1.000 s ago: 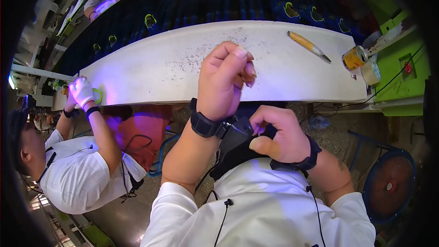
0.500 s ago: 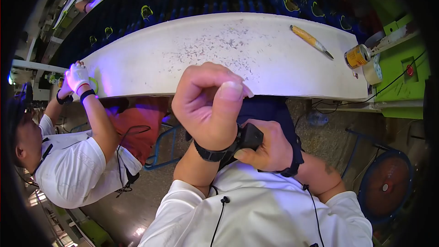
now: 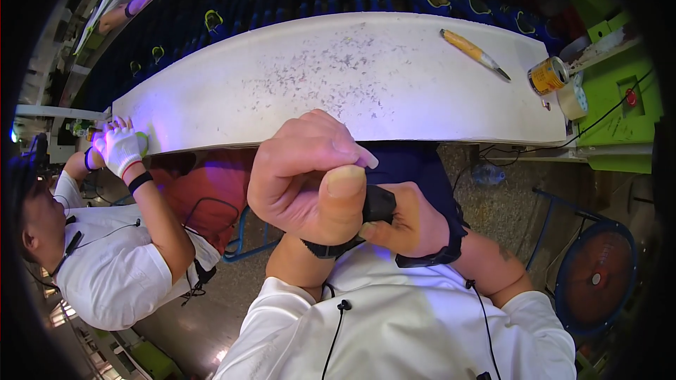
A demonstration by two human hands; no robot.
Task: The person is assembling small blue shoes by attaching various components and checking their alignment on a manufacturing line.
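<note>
My left hand (image 3: 310,179) is raised over the table's near edge, fingers curled in a loose fist with the thumb bent toward the index finger. Nothing shows inside it. A black strap (image 3: 327,248) with a small black box-shaped wrist device (image 3: 379,204) circles that wrist. My right hand (image 3: 415,224) grips the device from the side, its thumb below and its fingers partly hidden behind it. Another black band (image 3: 433,259) sits on my right wrist. Beyond my hands is the white tabletop (image 3: 422,109), strewn with small dark flecks (image 3: 338,63).
A yellow-handled pointed tool (image 3: 472,53), a yellow can (image 3: 548,76) and a tape roll (image 3: 574,98) lie at the table's right. Dark blue shoes (image 3: 433,0) with yellow-green collars stand beyond it. At left works a person (image 3: 120,260) in white gloves. A round stool (image 3: 596,278) stands at right.
My left hand has come lower and slightly left, its thumb now turned more toward me. My right hand still grips the wrist device. The co-worker's gloved hands have shifted a little.
</note>
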